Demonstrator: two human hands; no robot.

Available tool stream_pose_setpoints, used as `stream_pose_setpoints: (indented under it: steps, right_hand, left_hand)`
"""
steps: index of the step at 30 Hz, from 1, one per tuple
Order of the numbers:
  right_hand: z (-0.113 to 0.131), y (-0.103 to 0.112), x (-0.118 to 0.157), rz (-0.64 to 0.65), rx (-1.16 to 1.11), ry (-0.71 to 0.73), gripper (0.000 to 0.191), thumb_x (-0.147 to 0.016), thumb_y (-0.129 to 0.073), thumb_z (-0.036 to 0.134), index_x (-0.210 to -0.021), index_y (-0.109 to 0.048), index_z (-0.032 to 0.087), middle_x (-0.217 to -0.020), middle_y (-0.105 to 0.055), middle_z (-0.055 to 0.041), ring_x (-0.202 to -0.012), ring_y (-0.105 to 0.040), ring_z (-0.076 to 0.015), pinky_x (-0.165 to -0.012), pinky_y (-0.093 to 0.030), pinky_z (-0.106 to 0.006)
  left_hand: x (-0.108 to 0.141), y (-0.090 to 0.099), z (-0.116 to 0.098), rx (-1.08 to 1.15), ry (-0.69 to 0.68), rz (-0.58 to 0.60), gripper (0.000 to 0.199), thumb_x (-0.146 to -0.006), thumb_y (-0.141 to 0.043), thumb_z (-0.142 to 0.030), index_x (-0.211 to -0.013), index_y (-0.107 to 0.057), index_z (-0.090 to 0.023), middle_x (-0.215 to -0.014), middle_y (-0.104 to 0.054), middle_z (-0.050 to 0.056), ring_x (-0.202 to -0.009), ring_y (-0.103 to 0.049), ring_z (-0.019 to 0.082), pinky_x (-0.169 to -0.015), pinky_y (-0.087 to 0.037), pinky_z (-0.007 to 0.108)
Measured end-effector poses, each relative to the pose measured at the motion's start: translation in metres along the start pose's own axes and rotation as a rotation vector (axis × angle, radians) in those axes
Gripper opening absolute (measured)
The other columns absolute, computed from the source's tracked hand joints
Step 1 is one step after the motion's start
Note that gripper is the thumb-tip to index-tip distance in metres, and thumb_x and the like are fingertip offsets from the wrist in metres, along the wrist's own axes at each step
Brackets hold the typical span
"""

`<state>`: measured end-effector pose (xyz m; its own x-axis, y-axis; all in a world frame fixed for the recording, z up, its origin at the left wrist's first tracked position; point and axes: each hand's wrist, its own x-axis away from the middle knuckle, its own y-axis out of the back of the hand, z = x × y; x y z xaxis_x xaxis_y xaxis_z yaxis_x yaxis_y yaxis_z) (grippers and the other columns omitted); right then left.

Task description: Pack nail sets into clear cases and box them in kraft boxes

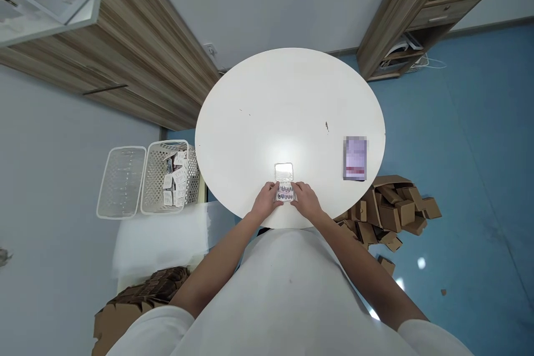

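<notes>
A small clear plastic case [285, 196] lies near the front edge of the white round table [267, 89], its lid [284, 171] folded back away from me. Inside are rows of small purplish pieces that look like press-on nails. My left hand [266, 202] grips the case's left side between thumb and fingers. On the right side my right hand [306, 201] holds it the same way. The fingertips rest at the edges, and the pieces between them stay visible.
A purple pack [355, 158], partly blurred, lies at the table's right. White baskets [192, 178] [120, 181] stand to the left, one with white packets. Brown cartons [387, 208] are heaped on the floor at right; more cardboard [120, 322] is at lower left. Wooden cabinets flank the table.
</notes>
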<state>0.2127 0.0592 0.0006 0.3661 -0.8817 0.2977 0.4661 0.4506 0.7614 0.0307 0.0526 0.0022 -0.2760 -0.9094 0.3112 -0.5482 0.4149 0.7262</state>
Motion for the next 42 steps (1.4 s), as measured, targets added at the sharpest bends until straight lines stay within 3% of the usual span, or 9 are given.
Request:
stream_pose_setpoints:
  steps: [5, 8, 12, 17, 23, 30, 33, 39, 42]
  right_hand:
    - [0.000, 0.003, 0.001, 0.006, -0.018, 0.008, 0.063, -0.067, -0.061, 0.013, -0.125, -0.038, 0.021, -0.110, -0.050, -0.0096, -0.099, -0.046, -0.0259, -0.080, -0.043, -0.039]
    - [0.002, 0.004, 0.005, -0.012, -0.114, -0.029, 0.068, -0.066, -0.061, 0.013, -0.128, -0.034, 0.021, -0.113, -0.048, -0.0093, -0.104, -0.045, -0.0254, -0.084, -0.042, -0.039]
    - [0.002, 0.001, 0.010, 0.027, -0.462, -0.190, 0.072, -0.065, -0.062, 0.019, -0.130, -0.030, 0.024, -0.118, -0.043, -0.0080, -0.096, -0.051, -0.0191, -0.078, -0.047, -0.033]
    - [0.007, 0.001, 0.010, 0.060, -0.753, -0.396, 0.066, -0.059, -0.063, 0.016, -0.121, -0.043, 0.022, -0.112, -0.047, -0.0068, -0.086, -0.053, -0.0159, -0.070, -0.049, -0.028]
    - [0.034, 0.012, 0.015, -0.089, -0.836, -0.407, 0.062, -0.056, -0.061, 0.015, -0.117, -0.048, 0.024, -0.108, -0.050, -0.0042, -0.082, -0.053, -0.0139, -0.068, -0.048, -0.027]
    - [0.068, 0.015, 0.032, -0.225, -0.864, -0.316, 0.056, -0.058, -0.060, 0.017, -0.113, -0.051, 0.021, -0.105, -0.050, -0.0054, -0.076, -0.053, -0.0122, -0.066, -0.047, -0.028]
    - [0.079, 0.016, 0.039, -0.290, -0.906, -0.300, 0.052, -0.059, -0.061, 0.021, -0.111, -0.053, 0.021, -0.104, -0.051, -0.0053, -0.073, -0.054, -0.0116, -0.068, -0.047, -0.029]
    - [0.096, 0.024, 0.050, -0.355, -1.024, -0.342, 0.041, -0.064, -0.062, 0.030, -0.104, -0.057, 0.021, -0.095, -0.054, -0.0035, -0.066, -0.052, -0.0099, -0.067, -0.045, -0.028]
    - [0.104, 0.029, 0.053, -0.370, -1.140, -0.325, 0.034, -0.067, -0.060, 0.037, -0.097, -0.059, 0.020, -0.087, -0.056, -0.0021, -0.063, -0.051, -0.0095, -0.068, -0.044, -0.027]
  left_hand:
    - [0.001, -0.001, -0.002, 0.026, 0.012, -0.006, 0.074, -0.063, -0.068, -0.020, -0.128, -0.032, -0.027, -0.108, -0.043, 0.006, -0.100, -0.048, 0.022, -0.079, -0.044, 0.035]
    - [0.007, -0.005, -0.005, 0.122, 0.119, -0.062, 0.076, -0.064, -0.068, -0.023, -0.129, -0.030, -0.025, -0.111, -0.042, 0.007, -0.099, -0.048, 0.022, -0.082, -0.043, 0.035]
    - [0.018, -0.014, -0.007, 0.304, 0.273, -0.075, 0.064, -0.071, -0.060, -0.026, -0.128, -0.033, -0.021, -0.103, -0.046, 0.008, -0.084, -0.051, 0.017, -0.074, -0.045, 0.032]
    - [0.021, -0.015, -0.003, 0.512, 0.325, -0.108, 0.054, -0.067, -0.063, -0.022, -0.117, -0.045, -0.018, -0.094, -0.049, 0.006, -0.077, -0.048, 0.014, -0.071, -0.044, 0.028]
    - [0.021, 0.006, -0.002, 0.671, 0.324, -0.194, 0.038, -0.070, -0.060, -0.035, -0.102, -0.051, -0.017, -0.089, -0.051, 0.004, -0.061, -0.046, 0.008, -0.064, -0.042, 0.025]
    - [0.027, 0.038, -0.009, 0.736, 0.274, -0.225, 0.025, -0.069, -0.058, -0.041, -0.075, -0.050, -0.018, -0.067, -0.053, -0.001, -0.059, -0.052, 0.011, -0.057, -0.039, 0.024]
    - [0.034, 0.052, -0.010, 0.826, 0.206, -0.170, 0.026, -0.069, -0.058, -0.042, -0.073, -0.051, -0.018, -0.063, -0.052, -0.002, -0.056, -0.049, 0.010, -0.055, -0.037, 0.023]
    - [0.055, 0.077, -0.008, 1.056, 0.145, 0.088, 0.029, -0.070, -0.060, -0.041, -0.085, -0.052, -0.018, -0.065, -0.055, -0.002, -0.055, -0.048, 0.007, -0.056, -0.037, 0.021]
    - [0.062, 0.084, -0.006, 1.129, 0.130, 0.152, 0.031, -0.068, -0.063, -0.040, -0.086, -0.051, -0.018, -0.069, -0.058, 0.000, -0.058, -0.051, 0.008, -0.060, -0.039, 0.023]
